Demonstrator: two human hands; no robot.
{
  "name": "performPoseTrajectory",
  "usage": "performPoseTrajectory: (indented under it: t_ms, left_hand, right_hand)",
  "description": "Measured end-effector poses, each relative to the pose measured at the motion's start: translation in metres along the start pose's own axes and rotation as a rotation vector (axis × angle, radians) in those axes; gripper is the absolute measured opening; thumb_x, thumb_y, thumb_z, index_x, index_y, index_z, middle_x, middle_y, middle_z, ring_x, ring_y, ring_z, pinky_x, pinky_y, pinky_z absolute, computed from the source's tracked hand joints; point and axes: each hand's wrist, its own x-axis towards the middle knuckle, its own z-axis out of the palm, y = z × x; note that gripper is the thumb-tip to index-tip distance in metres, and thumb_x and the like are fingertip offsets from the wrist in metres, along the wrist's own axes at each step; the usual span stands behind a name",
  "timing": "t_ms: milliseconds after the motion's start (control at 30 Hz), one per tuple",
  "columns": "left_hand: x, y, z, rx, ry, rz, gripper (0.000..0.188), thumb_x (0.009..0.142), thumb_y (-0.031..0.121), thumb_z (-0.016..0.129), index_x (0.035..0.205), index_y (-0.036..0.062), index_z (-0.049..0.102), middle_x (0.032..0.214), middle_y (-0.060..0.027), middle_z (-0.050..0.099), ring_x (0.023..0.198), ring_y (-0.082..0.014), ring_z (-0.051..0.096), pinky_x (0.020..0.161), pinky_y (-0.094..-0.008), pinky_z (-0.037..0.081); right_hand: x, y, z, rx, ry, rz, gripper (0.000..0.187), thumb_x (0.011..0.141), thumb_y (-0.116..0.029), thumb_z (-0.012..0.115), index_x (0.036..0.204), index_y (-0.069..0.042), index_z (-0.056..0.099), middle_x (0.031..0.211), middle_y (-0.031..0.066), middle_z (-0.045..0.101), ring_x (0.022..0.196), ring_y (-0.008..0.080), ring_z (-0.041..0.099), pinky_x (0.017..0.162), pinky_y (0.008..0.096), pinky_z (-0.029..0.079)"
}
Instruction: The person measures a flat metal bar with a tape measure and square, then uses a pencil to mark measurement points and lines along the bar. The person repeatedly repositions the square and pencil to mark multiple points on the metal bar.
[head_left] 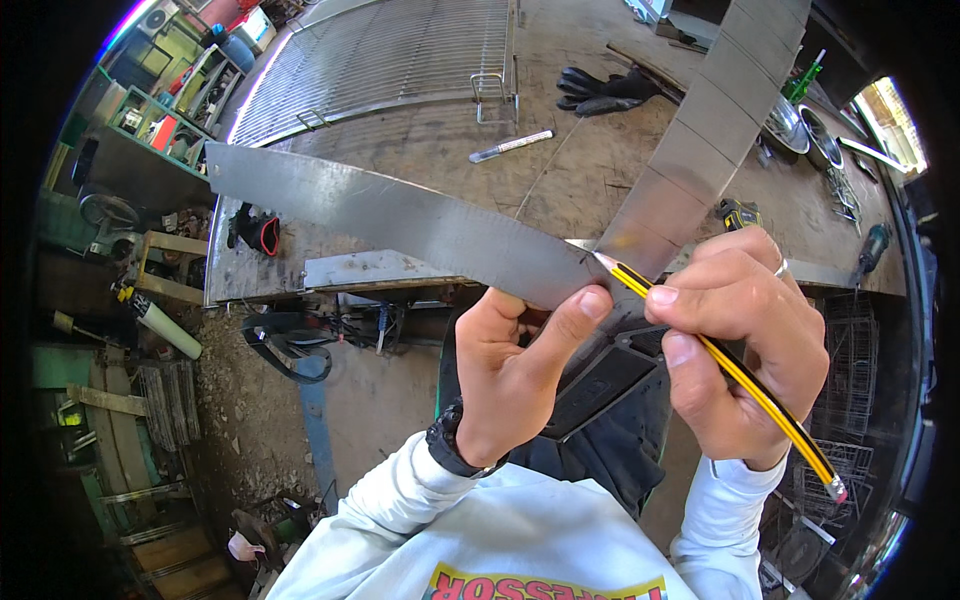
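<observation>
My left hand (pixel 515 370) grips the wide steel blade of what looks like a square (pixel 400 212), thumb on top and fingers curled under its edge. A black stock-like piece (pixel 605 385) sits just below, between my hands; how it joins the blade is partly hidden. The blade crosses a flat grey metal strip (pixel 690 130), which runs to the far right and bears several thin cross lines. In my right hand (pixel 755 340) is a yellow and black pencil (pixel 745 375). Its tip meets the metal at the blade's edge.
On the worktable (pixel 400 135) lie a slatted metal grille (pixel 380 60), a white marker (pixel 512 146), black gloves (pixel 610 90) and a tape measure (pixel 740 214). A screwdriver (pixel 872 250) and metal bowls (pixel 790 125) are at right. Wooden pieces (pixel 170 265) stand left.
</observation>
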Motion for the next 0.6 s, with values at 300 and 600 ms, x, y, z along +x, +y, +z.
performPoseTrajectory:
  t_ms: [300, 600]
  left_hand:
    - [0.002, 0.002, 0.004, -0.033, -0.004, -0.002, 0.017, 0.095, 0.012, 0.076, 0.108, 0.001, 0.072, 0.092, 0.0029, 0.072, 0.075, 0.0005, 0.055, 0.065, -0.0164, 0.041]
    - [0.004, 0.001, 0.0, -0.006, -0.038, 0.053, 0.019, 0.095, 0.013, 0.076, 0.11, 0.0014, 0.072, 0.093, 0.0025, 0.072, 0.074, 0.0004, 0.054, 0.065, -0.0163, 0.041]
  right_hand:
    - [-0.015, 0.016, 0.009, 0.121, 0.077, -0.025, 0.022, 0.077, -0.001, 0.063, 0.099, -0.001, 0.069, 0.086, 0.0138, 0.074, 0.082, 0.0262, 0.064, 0.082, 0.0391, 0.051]
    - [-0.011, 0.016, 0.009, 0.108, 0.09, -0.035, 0.024, 0.075, 0.0, 0.062, 0.098, -0.001, 0.069, 0.085, 0.0134, 0.073, 0.076, 0.0237, 0.064, 0.076, 0.0385, 0.05]
